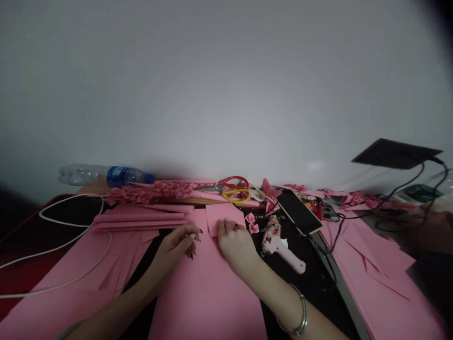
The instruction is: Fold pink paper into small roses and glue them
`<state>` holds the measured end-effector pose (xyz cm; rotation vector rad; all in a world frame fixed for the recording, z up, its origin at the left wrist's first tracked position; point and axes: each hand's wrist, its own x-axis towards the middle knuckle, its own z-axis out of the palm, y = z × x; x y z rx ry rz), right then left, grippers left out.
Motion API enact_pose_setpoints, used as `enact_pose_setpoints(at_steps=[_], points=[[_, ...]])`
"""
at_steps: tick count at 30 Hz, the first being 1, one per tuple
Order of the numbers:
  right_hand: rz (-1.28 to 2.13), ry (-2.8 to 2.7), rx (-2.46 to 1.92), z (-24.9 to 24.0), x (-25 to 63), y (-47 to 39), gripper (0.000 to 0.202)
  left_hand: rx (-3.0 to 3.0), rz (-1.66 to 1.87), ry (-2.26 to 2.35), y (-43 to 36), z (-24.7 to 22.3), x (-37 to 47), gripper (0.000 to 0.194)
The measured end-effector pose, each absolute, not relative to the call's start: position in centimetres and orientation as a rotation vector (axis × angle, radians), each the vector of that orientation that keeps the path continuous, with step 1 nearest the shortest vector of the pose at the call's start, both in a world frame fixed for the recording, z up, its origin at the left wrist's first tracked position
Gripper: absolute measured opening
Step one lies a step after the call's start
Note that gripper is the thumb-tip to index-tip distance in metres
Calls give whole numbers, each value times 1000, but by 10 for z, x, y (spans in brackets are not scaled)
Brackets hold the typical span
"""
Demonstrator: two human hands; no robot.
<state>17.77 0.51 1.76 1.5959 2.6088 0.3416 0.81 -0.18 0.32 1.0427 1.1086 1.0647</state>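
Observation:
My left hand point(181, 243) hovers over a long pink paper sheet point(208, 297), its fingers curled and the thumb against them. Whatever may be between those fingertips is too small to make out. My right hand point(238, 243) is on a smaller piece of pink paper point(215, 212), its bent fingertips gripping it near the lower edge. That small piece lies across the far end of the long sheet, partly covered by my fingers. Two small folded paper roses point(252, 223) sit just right of my right hand. Beyond them lies a pale pink glue gun point(283, 248).
Scissors with red and yellow handles point(236, 189) lie at the back by the wall. A phone point(300, 212), a plastic bottle point(102, 175), paper flowers point(166, 189), rolled pink paper point(141, 218) and a white cable point(71, 243) surround the work. More pink sheets point(375, 274) lie right.

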Motion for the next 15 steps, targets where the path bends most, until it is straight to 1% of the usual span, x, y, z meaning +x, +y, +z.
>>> enact_pose_setpoints(at_steps=[5,9,12,15], points=[[288,2543,1785,9,176,2,36,1049,1083,1094,-2,3,9,14],[176,2573,1923,4,181,-3,37,1053,1096,1097,-3,4,9,13],[84,2842,1954,1,188,-9,45,1062,1108,1091,-2,2,9,12],[-63,3232,1952,0,194,-12,41,1025,1140,1065,1,-1,7,13]])
